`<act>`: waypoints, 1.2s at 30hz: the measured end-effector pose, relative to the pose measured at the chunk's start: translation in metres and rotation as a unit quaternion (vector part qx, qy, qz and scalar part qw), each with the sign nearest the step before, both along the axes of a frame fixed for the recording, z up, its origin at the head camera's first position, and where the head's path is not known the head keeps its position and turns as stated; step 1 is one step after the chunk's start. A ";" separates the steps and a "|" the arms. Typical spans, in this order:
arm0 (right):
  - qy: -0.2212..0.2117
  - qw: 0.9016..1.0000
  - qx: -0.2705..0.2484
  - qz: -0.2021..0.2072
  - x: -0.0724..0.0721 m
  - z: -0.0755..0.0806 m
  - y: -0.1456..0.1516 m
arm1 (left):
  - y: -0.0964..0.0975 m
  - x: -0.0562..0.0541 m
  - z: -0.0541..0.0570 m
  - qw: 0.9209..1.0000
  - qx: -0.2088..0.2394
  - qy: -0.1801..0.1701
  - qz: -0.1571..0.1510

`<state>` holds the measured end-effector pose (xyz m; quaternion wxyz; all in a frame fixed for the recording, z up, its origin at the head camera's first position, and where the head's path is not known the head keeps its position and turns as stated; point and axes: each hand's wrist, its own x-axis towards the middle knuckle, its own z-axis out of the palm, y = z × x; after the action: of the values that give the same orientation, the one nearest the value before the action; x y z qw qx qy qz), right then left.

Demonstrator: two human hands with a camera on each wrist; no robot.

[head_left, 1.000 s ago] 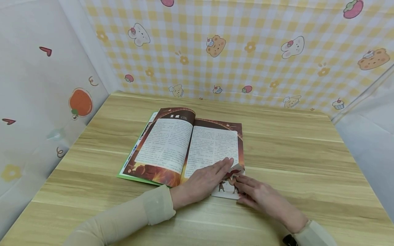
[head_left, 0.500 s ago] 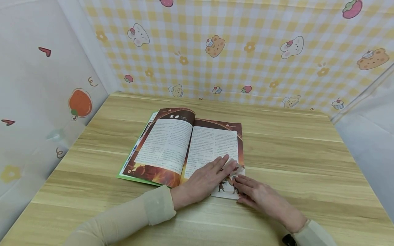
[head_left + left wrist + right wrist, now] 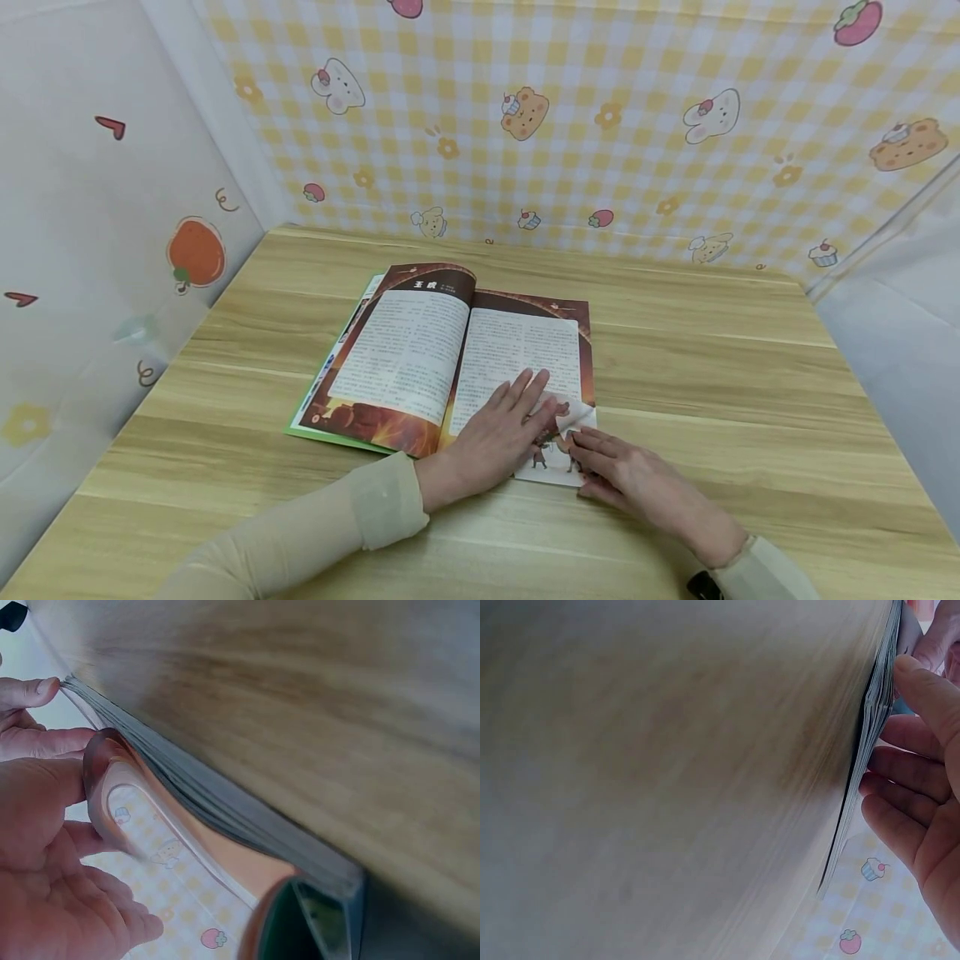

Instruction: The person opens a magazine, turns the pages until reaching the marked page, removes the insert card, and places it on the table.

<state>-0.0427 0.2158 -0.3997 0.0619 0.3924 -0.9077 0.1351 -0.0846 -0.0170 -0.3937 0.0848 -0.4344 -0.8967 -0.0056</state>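
An open magazine (image 3: 408,350) lies on the wooden table. The lower right corner of its right page is turned over as a pale flap (image 3: 577,412), and a page with small brown figures (image 3: 551,465) shows beneath. My left hand (image 3: 491,437) rests over the lower right page with fingers straight and slightly spread, touching the flap. My right hand (image 3: 637,475) has its fingertips on the magazine near the flap's fold, its thumb at the bottom right corner. In the left wrist view the curled page (image 3: 112,776) stands beside the left thumb. The right wrist view shows the right thumb against the page edges (image 3: 874,697).
The wooden table (image 3: 712,350) extends around the magazine on all sides. A yellow checked cloth (image 3: 570,158) hangs behind it, and white cloth (image 3: 75,208) covers the left side. A green-edged cover (image 3: 337,437) sticks out under the magazine's left pages.
My left hand has slid left and slightly away from me across the right page, its fingers spreading, and more of the flap shows. The right hand has stayed at the corner.
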 end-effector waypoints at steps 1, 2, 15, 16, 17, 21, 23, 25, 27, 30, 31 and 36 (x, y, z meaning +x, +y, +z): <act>-0.002 1.000 0.001 0.000 0.000 0.000 0.000 | 0.000 0.000 0.000 1.000 -0.010 -0.001 0.004; -0.004 1.000 0.002 0.001 0.000 0.000 0.000 | 0.000 0.000 0.001 1.000 -0.020 -0.003 0.007; 0.003 1.000 0.006 0.003 0.000 0.000 0.000 | 0.000 0.001 0.000 0.998 -0.039 -0.056 -0.011; 0.003 1.000 0.007 0.003 0.000 0.000 0.000 | 0.000 0.001 0.000 0.998 -0.043 -0.046 -0.012; 0.002 1.000 0.008 0.002 0.000 0.000 0.000 | 0.000 0.001 0.000 0.998 -0.050 -0.037 -0.011; -0.004 1.000 0.012 -0.002 0.000 0.001 -0.001 | 0.001 0.002 0.000 0.996 -0.092 0.017 -0.014; -0.005 1.000 0.013 -0.002 0.000 0.001 -0.001 | 0.001 0.002 0.000 0.994 -0.105 0.027 -0.019; -0.003 1.000 0.013 -0.002 0.000 0.001 -0.001 | 0.001 0.002 0.000 0.994 -0.100 0.023 -0.027; 0.001 1.000 0.013 -0.001 0.000 0.000 -0.001 | 0.001 0.002 0.000 0.995 -0.096 0.018 -0.035; 0.005 1.000 0.012 0.001 0.000 0.000 -0.001 | 0.002 0.002 0.001 0.994 -0.098 0.031 -0.044; 0.005 1.000 0.011 0.001 0.000 0.000 -0.001 | 0.002 0.002 0.001 0.993 -0.106 0.039 -0.047; -0.002 1.000 0.006 -0.001 0.000 0.000 -0.001 | 0.004 0.001 0.002 0.985 -0.139 0.075 -0.071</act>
<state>-0.0426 0.2152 -0.4000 0.0580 0.3920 -0.9089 0.1301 -0.0835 -0.0126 -0.3920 0.0896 -0.5042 -0.8465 0.1458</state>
